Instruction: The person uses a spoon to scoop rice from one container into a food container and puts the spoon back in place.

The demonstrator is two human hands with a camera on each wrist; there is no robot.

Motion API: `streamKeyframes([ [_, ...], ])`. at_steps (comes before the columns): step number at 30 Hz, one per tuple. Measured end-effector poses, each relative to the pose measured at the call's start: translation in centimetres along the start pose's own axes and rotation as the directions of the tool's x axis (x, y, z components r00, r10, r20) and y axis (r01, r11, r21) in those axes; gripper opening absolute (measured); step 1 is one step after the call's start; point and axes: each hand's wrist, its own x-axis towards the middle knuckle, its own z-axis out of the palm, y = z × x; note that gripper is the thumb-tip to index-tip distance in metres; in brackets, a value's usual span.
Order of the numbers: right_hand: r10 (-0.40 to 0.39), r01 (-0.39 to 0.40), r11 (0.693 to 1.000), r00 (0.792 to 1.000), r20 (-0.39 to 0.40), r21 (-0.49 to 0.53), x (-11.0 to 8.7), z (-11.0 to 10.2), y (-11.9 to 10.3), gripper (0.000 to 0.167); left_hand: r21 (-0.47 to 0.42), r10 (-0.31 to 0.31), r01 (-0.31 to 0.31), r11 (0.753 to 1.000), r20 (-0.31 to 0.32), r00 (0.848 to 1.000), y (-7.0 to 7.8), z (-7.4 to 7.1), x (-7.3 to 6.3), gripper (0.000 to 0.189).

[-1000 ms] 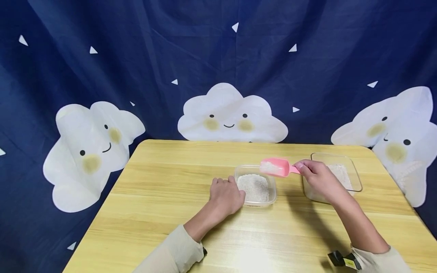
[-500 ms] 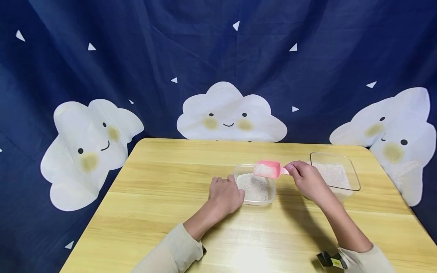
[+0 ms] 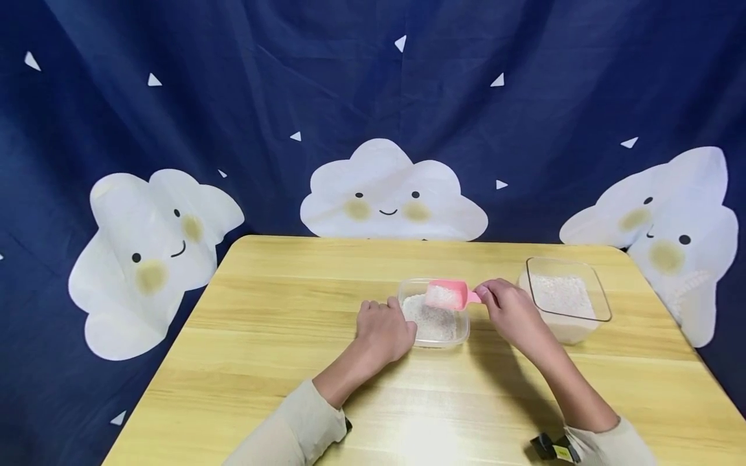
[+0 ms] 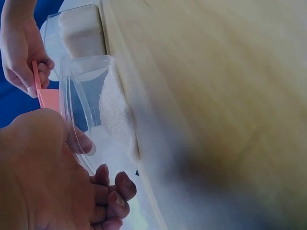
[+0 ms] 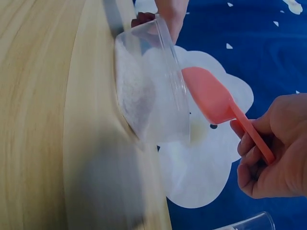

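My left hand (image 3: 384,330) holds the left side of a small clear plastic container (image 3: 441,344), thumb near its front corner and fingers bent along its side. White rice (image 3: 434,327) covers the container's bottom. In the right wrist view, my right hand (image 5: 280,148) grips the handle of a pink scoop (image 5: 208,93), thumb along one side. The scoop carries rice (image 3: 443,297) and hovers over the container's back right part, its bowl roughly level. The fingertips (image 4: 122,187) of my left hand show curled in the left wrist view.
A larger clear square container (image 3: 568,330) with more rice stands to the right, just behind my right hand. Both containers are on a light wooden table (image 3: 280,310). A dark blue curtain (image 3: 262,84) with cloud prints hangs behind its back edge.
My right hand has moved left and slightly down, bringing the rice-filled scoop from beside the small container's right edge to above it. My left hand stays in place on the container.
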Motion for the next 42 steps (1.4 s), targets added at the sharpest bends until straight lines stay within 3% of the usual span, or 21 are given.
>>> streamKeyframes([
  [19, -0.069, 0.064, 0.996, 0.996, -0.064, -0.063, -0.1, 0.6, -0.7, 0.018, -0.002, 0.000, 0.000, 1.000, 0.014, 1.000, -0.1, -0.3, 0.4, 0.044],
  [26, -0.158, 0.149, 0.985, 0.983, -0.091, -0.091, -0.1, 1.4, -0.8, 0.013, 0.005, -0.002, 0.002, 1.000, 0.020, 1.000, 0.0, -0.2, 0.4, 0.046],
  [35, -0.191, 0.179, 0.976, 0.977, -0.095, -0.125, -0.4, 1.3, -1.2, 0.012, 0.002, -0.005, 0.005, 1.000, 0.023, 1.000, 0.0, -0.1, 0.3, 0.045],
  [42, -0.278, 0.251, 0.947, 0.953, -0.120, -0.203, -0.6, 1.4, -1.3, 0.008, 0.009, -0.008, 0.008, 1.000, 0.027, 1.000, 0.1, -0.1, 0.2, 0.047],
])
